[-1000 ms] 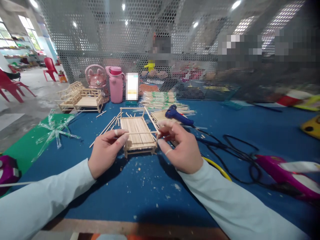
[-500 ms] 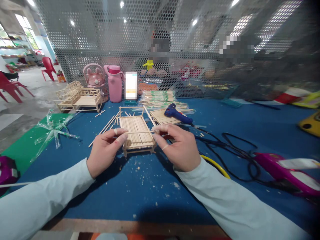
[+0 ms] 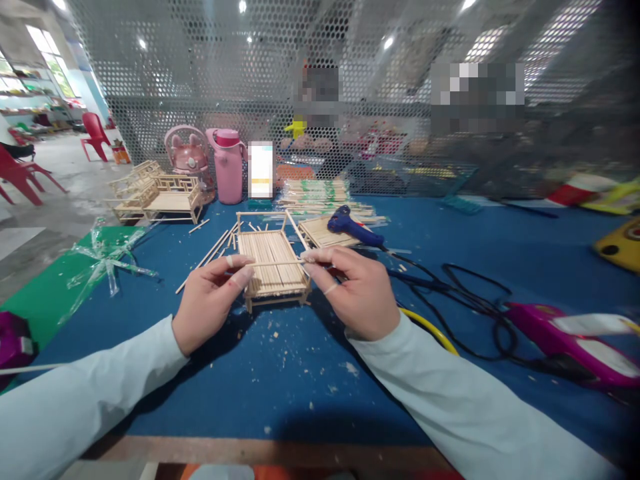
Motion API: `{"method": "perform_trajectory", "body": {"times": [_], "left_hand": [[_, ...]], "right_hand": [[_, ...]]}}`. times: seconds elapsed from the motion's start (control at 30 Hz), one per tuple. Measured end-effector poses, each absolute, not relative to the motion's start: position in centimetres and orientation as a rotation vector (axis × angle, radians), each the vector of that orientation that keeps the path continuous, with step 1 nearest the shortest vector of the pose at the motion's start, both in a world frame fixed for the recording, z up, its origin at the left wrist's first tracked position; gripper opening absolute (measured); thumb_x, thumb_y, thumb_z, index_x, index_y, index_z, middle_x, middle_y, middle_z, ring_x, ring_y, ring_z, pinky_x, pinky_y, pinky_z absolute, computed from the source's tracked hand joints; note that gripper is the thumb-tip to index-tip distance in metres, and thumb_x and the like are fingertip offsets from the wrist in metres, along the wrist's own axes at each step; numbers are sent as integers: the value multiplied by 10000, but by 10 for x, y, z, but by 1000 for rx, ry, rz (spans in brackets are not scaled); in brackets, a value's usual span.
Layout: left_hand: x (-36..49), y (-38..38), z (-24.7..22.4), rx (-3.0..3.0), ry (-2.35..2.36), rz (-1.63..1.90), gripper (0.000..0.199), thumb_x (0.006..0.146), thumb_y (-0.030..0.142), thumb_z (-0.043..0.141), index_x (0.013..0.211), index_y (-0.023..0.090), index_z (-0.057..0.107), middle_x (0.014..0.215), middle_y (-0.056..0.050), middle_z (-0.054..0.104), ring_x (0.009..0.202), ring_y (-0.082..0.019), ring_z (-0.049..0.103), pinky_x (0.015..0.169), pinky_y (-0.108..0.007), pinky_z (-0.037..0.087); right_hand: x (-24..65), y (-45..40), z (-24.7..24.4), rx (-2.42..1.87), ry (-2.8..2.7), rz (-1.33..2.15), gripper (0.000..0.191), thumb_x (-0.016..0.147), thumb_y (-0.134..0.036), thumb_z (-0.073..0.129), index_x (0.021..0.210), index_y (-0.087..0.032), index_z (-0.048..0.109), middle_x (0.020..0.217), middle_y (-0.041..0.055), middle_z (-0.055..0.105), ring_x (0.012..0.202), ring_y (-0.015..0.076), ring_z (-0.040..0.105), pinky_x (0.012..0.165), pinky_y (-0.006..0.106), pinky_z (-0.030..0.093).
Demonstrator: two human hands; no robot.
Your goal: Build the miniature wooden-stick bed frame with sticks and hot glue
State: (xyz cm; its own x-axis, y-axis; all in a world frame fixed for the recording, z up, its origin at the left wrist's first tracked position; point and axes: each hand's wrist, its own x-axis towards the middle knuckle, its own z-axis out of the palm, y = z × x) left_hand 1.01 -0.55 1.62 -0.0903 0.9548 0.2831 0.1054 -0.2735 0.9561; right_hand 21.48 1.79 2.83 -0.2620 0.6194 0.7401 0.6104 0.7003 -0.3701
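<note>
A thin wooden stick (image 3: 276, 264) runs level across the near side of a small bed-like frame (image 3: 270, 247) built of pale sticks. My left hand (image 3: 213, 300) pinches the stick's left end between thumb and fingers. At the other end, my right hand (image 3: 355, 287) pinches it near the frame's right corner, and its fingertips hide that joint. The frame stands on short legs on the blue table, with posts and rails at its back and right side. Behind it on the right, a blue glue gun (image 3: 355, 228) rests on a flat stick panel (image 3: 320, 233).
Loose sticks (image 3: 213, 250) lie left of the frame, and bundled sticks (image 3: 315, 192) behind. Finished stick furniture (image 3: 173, 200), a pink bottle (image 3: 229, 167) and a lit phone (image 3: 261, 170) stand at the back. Black cables (image 3: 480, 293) and a magenta tool (image 3: 575, 340) lie right. A perforated screen (image 3: 210, 73) rises behind.
Almost nothing differs. Both hands keep their pinch on the stick over the frame, and the whole view has shifted very slightly.
</note>
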Motion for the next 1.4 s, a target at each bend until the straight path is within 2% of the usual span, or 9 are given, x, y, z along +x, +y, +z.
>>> {"method": "perform_trajectory", "body": {"times": [0.37,0.57,0.77,0.83,0.93,1.0,1.17,1.4], "left_hand": [[10,-3,9,1457,1233,1467,288,715,340,684,923,142,713,841,-61,725,722,-154,636,694,-276,523],[11,-5,15,1501,1238,1466,218,733,324,656,840,146,723,841,-55,738,751,-160,643,708,-274,518],[11,-6,15,1515,1239,1463,205,741,317,642,836,154,723,864,-56,738,797,-176,651,752,-295,514],[11,-5,14,1511,1236,1456,213,746,318,636,846,150,721,875,-59,738,806,-177,651,763,-297,513],[12,-5,13,1520,1237,1452,219,748,316,630,850,143,719,865,-56,737,798,-176,648,749,-295,514],[12,-4,13,1521,1228,1454,226,744,318,631,852,139,718,851,-55,735,784,-174,646,732,-291,517],[13,-2,11,1540,1206,1464,222,744,310,623,836,133,720,812,-57,729,747,-167,638,691,-278,514],[12,-2,10,1602,1233,1478,204,757,284,609,833,142,734,773,-50,714,712,-156,625,677,-281,508]], "right_hand": [[213,17,26,-1001,-1883,-23,92,786,-177,616,822,-221,689,762,-2,719,704,155,667,658,286,540],[212,15,27,-962,-1881,20,107,765,-154,590,829,-203,661,747,4,694,647,135,640,617,260,536],[216,13,24,-914,-1887,246,515,644,-62,513,1147,-175,529,798,15,654,626,124,633,550,224,531],[217,14,23,-918,-1890,243,460,666,-75,530,1118,-160,549,780,20,654,621,124,630,553,221,530],[216,15,24,-919,-1920,138,233,755,-147,565,979,-163,625,767,27,672,624,123,621,558,224,523],[215,17,25,-922,-1953,46,153,810,-185,561,932,-173,653,791,32,689,655,128,627,588,233,523],[215,19,27,-896,-2033,-84,140,853,-183,542,904,-172,672,811,49,704,745,153,654,689,268,531],[216,22,25,-863,-1999,-90,98,810,-159,596,802,-204,683,766,24,715,733,162,667,697,282,539]]}}
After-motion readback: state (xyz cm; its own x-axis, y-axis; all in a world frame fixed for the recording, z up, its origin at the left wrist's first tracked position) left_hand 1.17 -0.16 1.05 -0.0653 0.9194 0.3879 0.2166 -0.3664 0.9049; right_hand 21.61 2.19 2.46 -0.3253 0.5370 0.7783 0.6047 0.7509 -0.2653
